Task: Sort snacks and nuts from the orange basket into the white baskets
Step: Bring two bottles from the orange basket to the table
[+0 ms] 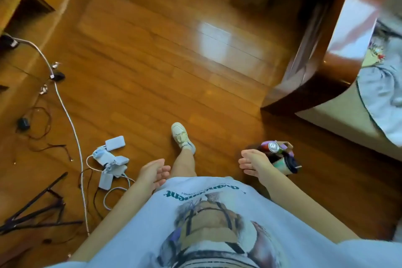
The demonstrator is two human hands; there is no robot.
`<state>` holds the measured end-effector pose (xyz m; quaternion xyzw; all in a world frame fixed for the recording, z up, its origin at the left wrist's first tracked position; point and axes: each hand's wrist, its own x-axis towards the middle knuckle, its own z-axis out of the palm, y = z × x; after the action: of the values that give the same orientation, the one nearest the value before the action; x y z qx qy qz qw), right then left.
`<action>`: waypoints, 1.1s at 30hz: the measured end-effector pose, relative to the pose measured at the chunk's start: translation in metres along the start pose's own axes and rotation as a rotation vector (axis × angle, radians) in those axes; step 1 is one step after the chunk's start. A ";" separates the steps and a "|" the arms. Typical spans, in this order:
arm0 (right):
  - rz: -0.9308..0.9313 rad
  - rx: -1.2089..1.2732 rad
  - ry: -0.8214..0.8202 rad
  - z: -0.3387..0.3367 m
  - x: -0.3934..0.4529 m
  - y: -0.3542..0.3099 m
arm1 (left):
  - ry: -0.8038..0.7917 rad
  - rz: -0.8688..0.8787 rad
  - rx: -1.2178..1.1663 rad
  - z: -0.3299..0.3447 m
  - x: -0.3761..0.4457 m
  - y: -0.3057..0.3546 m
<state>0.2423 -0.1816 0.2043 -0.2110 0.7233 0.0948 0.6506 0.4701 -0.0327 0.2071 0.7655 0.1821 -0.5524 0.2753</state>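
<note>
Your shirt (217, 224) fills the bottom of the view, pale with a printed picture, and both bare arms reach out past it. Your left hand (153, 173) hangs loose, fingers softly curled, holding nothing. Your right hand (253, 162) is just as slack, fingers relaxed and empty, hovering in front of a cluster of cans and cups (280, 156) on the floor (163, 61). One shoe (181, 137) steps forward between your hands. Left of you lie white chargers (112, 162) tangled in cables (69, 119). No baskets or snacks are in view. A bed (339, 50) stands at right.
</note>
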 end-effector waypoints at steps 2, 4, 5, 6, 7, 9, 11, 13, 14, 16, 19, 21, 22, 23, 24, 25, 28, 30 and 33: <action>-0.094 -0.061 0.017 0.024 0.001 -0.041 | 0.028 -0.024 -0.062 -0.028 0.011 0.014; -0.197 -0.120 0.061 0.050 0.000 -0.082 | 0.048 -0.050 -0.139 -0.056 0.024 0.033; -0.226 -0.137 0.069 0.060 -0.001 -0.099 | 0.052 -0.062 -0.177 -0.067 0.028 0.043; -0.253 -0.153 0.069 0.072 -0.003 -0.118 | 0.050 -0.074 -0.218 -0.079 0.033 0.056; -0.276 -0.165 0.066 0.084 -0.006 -0.135 | 0.046 -0.082 -0.256 -0.091 0.038 0.069; -0.321 -0.172 0.061 0.105 -0.010 -0.166 | 0.028 -0.070 -0.305 -0.110 0.048 0.100; -0.350 -0.167 0.042 0.121 -0.013 -0.187 | 0.021 -0.038 -0.318 -0.121 0.059 0.132; -0.352 -0.145 0.020 0.134 -0.011 -0.205 | 0.029 -0.021 -0.300 -0.128 0.068 0.166; -0.345 -0.136 0.031 0.139 -0.010 -0.213 | 0.031 -0.011 -0.283 -0.129 0.071 0.184; -0.325 -0.115 0.098 0.144 -0.006 -0.227 | 0.009 0.009 -0.243 -0.127 0.076 0.215; -0.275 -0.104 0.213 0.148 0.009 -0.254 | -0.024 0.049 -0.194 -0.120 0.088 0.265; -0.250 -0.131 0.263 0.149 0.020 -0.274 | -0.044 0.082 -0.164 -0.114 0.097 0.295; -0.237 -0.141 0.280 0.150 0.027 -0.288 | -0.052 0.095 -0.159 -0.112 0.102 0.310; -0.217 -0.144 0.288 0.153 0.033 -0.305 | -0.057 0.103 -0.161 -0.110 0.107 0.327; -0.195 -0.140 0.287 0.155 0.039 -0.324 | -0.058 0.106 -0.173 -0.108 0.113 0.343; -0.177 -0.137 0.287 0.158 0.043 -0.342 | -0.053 0.108 -0.186 -0.107 0.117 0.356; -0.145 -0.144 0.256 0.176 0.053 -0.417 | -0.018 0.072 -0.252 -0.112 0.128 0.401; -0.136 -0.198 0.245 0.195 0.056 -0.473 | 0.028 0.023 -0.339 -0.120 0.136 0.430; -0.205 -0.312 0.172 0.230 0.056 -0.542 | 0.062 0.005 -0.448 -0.133 0.144 0.460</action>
<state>0.6781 -0.5812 0.1925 -0.3889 0.7274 0.1207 0.5523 0.8835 -0.3135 0.2041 0.7021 0.3068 -0.4738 0.4341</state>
